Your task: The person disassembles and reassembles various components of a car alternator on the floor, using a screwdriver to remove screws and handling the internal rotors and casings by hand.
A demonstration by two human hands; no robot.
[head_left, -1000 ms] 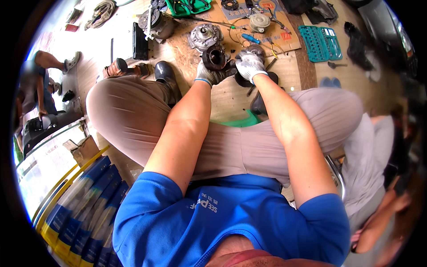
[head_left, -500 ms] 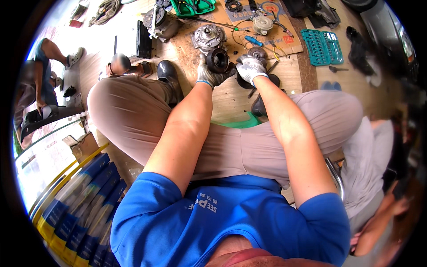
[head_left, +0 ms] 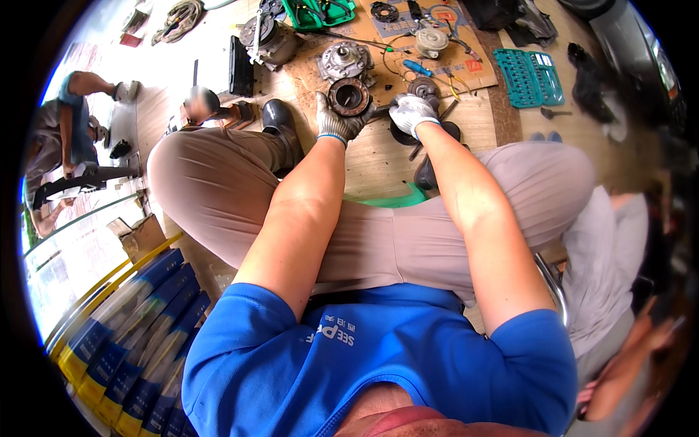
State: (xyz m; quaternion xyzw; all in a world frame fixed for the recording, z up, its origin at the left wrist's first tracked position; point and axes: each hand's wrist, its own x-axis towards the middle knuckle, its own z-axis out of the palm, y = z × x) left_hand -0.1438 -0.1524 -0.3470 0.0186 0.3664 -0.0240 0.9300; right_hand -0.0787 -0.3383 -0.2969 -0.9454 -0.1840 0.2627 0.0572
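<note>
The left white-gloved hand (head_left: 337, 126), fingers half-curled, cradles a round brown metal ring (head_left: 349, 111), seemingly for steadiness; the right white-gloved hand (head_left: 412, 113) curls, grasp unclear.

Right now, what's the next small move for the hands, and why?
I'd probably bring the right hand over to the right rim of the rusty ring-shaped part to steady it. Only the left hand appears to support it, from the lower left; its right rim looks free, and the right hand is apart from it.
</note>
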